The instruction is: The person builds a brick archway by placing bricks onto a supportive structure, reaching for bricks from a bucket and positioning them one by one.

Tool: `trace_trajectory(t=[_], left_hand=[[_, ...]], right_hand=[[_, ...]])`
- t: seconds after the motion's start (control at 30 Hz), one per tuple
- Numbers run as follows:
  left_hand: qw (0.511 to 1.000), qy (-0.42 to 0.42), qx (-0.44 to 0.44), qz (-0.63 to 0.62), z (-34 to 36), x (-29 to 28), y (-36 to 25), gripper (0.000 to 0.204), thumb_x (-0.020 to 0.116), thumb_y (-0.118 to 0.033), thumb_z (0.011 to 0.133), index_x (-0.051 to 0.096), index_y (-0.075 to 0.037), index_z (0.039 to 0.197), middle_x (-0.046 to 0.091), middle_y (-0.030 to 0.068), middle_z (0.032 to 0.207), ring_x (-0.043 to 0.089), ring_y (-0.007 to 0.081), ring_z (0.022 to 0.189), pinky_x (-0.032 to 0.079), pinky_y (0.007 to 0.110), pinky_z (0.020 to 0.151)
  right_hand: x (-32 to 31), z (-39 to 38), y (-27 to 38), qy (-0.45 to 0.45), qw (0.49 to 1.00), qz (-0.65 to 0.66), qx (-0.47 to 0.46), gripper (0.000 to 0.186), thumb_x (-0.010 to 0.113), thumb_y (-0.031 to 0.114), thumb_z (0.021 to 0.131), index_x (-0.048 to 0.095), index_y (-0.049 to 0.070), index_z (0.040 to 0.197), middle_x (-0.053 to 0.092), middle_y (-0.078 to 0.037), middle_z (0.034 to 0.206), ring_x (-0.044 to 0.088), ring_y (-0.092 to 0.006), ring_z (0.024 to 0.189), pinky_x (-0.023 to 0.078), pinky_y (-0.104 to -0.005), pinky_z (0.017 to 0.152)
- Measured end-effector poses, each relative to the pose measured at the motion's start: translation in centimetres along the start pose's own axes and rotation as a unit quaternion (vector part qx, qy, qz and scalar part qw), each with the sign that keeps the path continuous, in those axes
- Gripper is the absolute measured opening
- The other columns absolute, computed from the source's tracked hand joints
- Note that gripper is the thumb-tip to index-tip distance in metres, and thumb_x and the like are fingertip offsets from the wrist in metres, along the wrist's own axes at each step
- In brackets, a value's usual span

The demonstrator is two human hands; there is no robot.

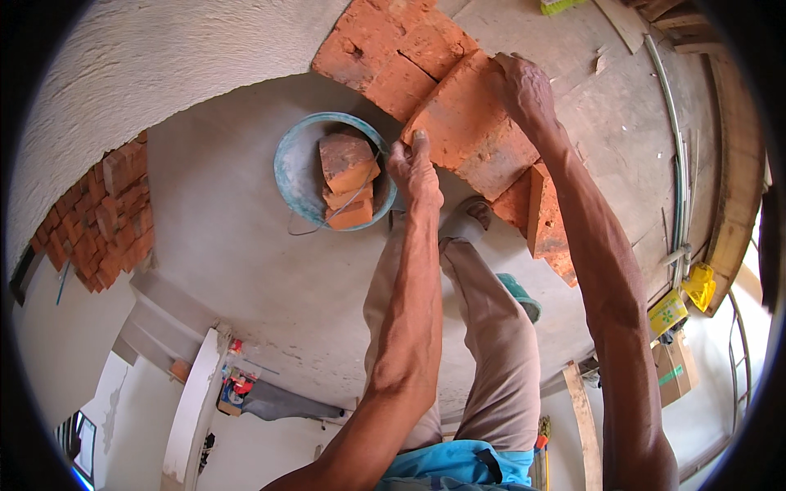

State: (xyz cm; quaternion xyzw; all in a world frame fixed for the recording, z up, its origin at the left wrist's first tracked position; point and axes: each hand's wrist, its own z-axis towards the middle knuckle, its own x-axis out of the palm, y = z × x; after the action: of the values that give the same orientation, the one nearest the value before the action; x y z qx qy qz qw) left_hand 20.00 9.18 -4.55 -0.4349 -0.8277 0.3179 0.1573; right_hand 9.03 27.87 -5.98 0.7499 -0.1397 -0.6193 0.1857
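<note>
A red brick is held between my two hands over a line of red bricks along the top of the view. My left hand grips its lower-left edge with the thumb on the face; my right hand grips its upper-right end, the fingers partly hidden. More red bricks lie lower right, one on edge, partly behind my right forearm. Left of my left hand stands a teal bucket with stacked bricks inside and its wire handle lowered.
A pile of bricks stands far left beyond a white plastered edge. At right are long pipes, timber, a cardboard box and yellow bags. My legs are below, with a green container beside them.
</note>
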Motion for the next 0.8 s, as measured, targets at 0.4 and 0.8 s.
trace_trajectory(t=[0.4, 0.8], left_hand=[[0.988, 0.036, 0.151, -0.021, 0.9, -0.4, -6.1, 0.042, 0.072, -0.027, 0.095, 0.062, 0.008, 0.116, 0.068, 0.0159, 0.107, 0.064, 0.0186, 0.097, 0.054, 0.032, 0.086], [0.986, 0.014, 0.163, 0.016, 0.1, -0.2, -8.1, 0.043, 0.075, -0.033, 0.092, 0.067, 0.007, 0.104, 0.068, 0.0116, 0.097, 0.063, 0.0158, 0.086, 0.054, 0.031, 0.077]], right_hand=[[-3.0, 3.2, 3.1, -0.066, 0.997, 0.036, -0.033, 0.025, 0.06, 0.023, 0.084, 0.066, 0.0, 0.092, 0.066, -0.022, 0.081, 0.066, -0.0421, 0.079, 0.053, -0.048, 0.073], [-4.6, 4.2, 4.8, -0.146, 0.988, 0.003, -0.044, 0.015, 0.057, 0.015, 0.081, 0.062, 0.001, 0.084, 0.063, -0.024, 0.079, 0.064, -0.0443, 0.081, 0.051, -0.0528, 0.075]])
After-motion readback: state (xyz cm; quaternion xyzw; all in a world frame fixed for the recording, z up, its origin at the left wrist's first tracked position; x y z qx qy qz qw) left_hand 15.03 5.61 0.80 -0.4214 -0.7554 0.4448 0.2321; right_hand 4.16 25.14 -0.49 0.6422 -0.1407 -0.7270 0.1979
